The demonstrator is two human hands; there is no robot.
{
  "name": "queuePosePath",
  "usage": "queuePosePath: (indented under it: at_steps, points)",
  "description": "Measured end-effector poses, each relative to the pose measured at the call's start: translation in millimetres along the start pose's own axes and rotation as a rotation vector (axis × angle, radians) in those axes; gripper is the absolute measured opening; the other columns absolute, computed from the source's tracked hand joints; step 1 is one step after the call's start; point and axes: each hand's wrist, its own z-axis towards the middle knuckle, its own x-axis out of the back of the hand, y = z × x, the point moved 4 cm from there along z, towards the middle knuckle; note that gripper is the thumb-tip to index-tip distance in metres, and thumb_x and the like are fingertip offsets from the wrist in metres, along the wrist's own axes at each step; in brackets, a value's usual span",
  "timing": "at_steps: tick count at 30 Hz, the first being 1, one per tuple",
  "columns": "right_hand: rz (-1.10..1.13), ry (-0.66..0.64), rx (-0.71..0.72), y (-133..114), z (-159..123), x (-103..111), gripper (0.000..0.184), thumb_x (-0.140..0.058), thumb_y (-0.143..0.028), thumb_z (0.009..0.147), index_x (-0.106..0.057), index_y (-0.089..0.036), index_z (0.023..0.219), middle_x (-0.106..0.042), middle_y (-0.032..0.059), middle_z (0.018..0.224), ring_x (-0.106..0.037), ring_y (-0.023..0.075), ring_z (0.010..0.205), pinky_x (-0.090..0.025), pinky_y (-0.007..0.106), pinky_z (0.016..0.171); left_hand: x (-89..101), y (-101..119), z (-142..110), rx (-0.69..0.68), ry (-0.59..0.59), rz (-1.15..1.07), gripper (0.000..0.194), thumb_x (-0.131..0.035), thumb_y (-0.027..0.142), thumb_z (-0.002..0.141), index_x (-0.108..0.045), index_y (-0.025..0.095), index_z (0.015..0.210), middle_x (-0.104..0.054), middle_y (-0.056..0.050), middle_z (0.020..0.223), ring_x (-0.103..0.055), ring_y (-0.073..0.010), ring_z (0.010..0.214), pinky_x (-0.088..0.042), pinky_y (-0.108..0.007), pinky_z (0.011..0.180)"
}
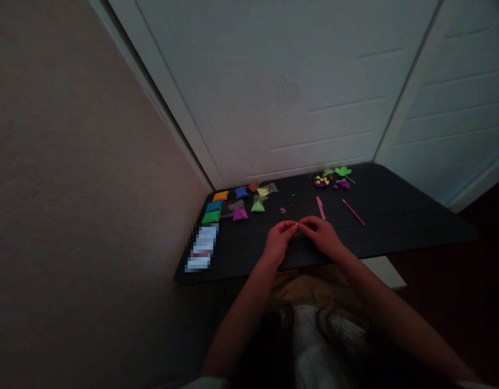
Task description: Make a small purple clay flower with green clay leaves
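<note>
Over the front middle of the black table, my left hand (280,241) and my right hand (321,235) meet fingertip to fingertip. Both are closed in a pinch around a tiny pale yellow-green piece of modelling clay (297,223), mostly hidden by the fingers. Just beyond them lie a small purple clay shape (282,210), a red bit (293,205) and a yellow bit (293,195). A pink plastic knife (320,207) rests beyond my right hand, with a thin pink modelling stick (353,212) farther right.
Coloured clay packets, among them a purple packet (240,214) and a light green packet (258,206), lie at the table's left. A blurred-out phone-like object (203,247) is near the left edge. Purple grape-like clay (344,185) and a green clay leaf (343,171) sit far right, before a white panel (241,81).
</note>
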Motion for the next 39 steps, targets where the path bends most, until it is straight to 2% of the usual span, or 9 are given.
queuePosePath:
  at_steps: [13, 20, 29, 33, 39]
  points:
    - [0.022, -0.022, 0.000, 0.8, 0.0, -1.5, 0.024, -0.051, -0.039, 0.077, -0.060, -0.020, 0.087, -0.063, 0.0017, 0.079, -0.057, 0.0143, 0.071, -0.044, 0.028, 0.067, 0.7, 0.1, -0.5, -0.006, 0.008, 0.022, 0.021, -0.068, 0.026, 0.062, -0.063, 0.014, 0.078, -0.060, 0.000, 0.071, -0.052, -0.0079, 0.064, -0.039, -0.024, 0.067]
    - [0.000, -0.030, 0.004, 3.5, 0.2, -2.9, 0.025, -0.051, -0.037, 0.081, -0.058, -0.014, 0.088, -0.060, 0.0014, 0.080, -0.056, 0.0116, 0.072, -0.045, 0.031, 0.069, -0.2, -0.2, -0.4, -0.001, 0.010, 0.011, 0.023, -0.070, 0.026, 0.060, -0.063, 0.015, 0.079, -0.061, 0.000, 0.072, -0.053, -0.0080, 0.064, -0.040, -0.024, 0.067]
    - [0.022, -0.022, -0.004, -1.3, 0.1, -0.4, 0.021, -0.051, -0.036, 0.077, -0.061, -0.019, 0.082, -0.062, 0.0005, 0.075, -0.055, 0.0135, 0.068, -0.042, 0.027, 0.064, 0.3, -0.1, -0.6, -0.011, 0.006, 0.028, 0.022, -0.069, 0.027, 0.061, -0.063, 0.014, 0.077, -0.060, -0.001, 0.072, -0.052, -0.0083, 0.064, -0.039, -0.024, 0.067]
    - [0.038, -0.020, 0.001, -1.1, 0.2, -1.0, 0.024, -0.053, -0.038, 0.075, -0.061, -0.020, 0.088, -0.062, 0.0009, 0.076, -0.056, 0.0138, 0.069, -0.043, 0.027, 0.064, -0.5, 0.6, -1.1, -0.016, 0.004, 0.035, 0.021, -0.069, 0.027, 0.061, -0.063, 0.014, 0.077, -0.060, -0.001, 0.073, -0.052, -0.0085, 0.065, -0.039, -0.024, 0.067]
    - [0.053, -0.004, 0.002, -0.7, 0.4, 0.4, 0.022, -0.052, -0.037, 0.075, -0.062, -0.020, 0.085, -0.063, 0.0027, 0.081, -0.057, 0.0157, 0.074, -0.043, 0.030, 0.070, -1.0, 1.2, -0.7, -0.002, 0.003, 0.038, 0.021, -0.069, 0.027, 0.060, -0.064, 0.014, 0.076, -0.060, -0.001, 0.069, -0.052, -0.0086, 0.063, -0.039, -0.024, 0.066]
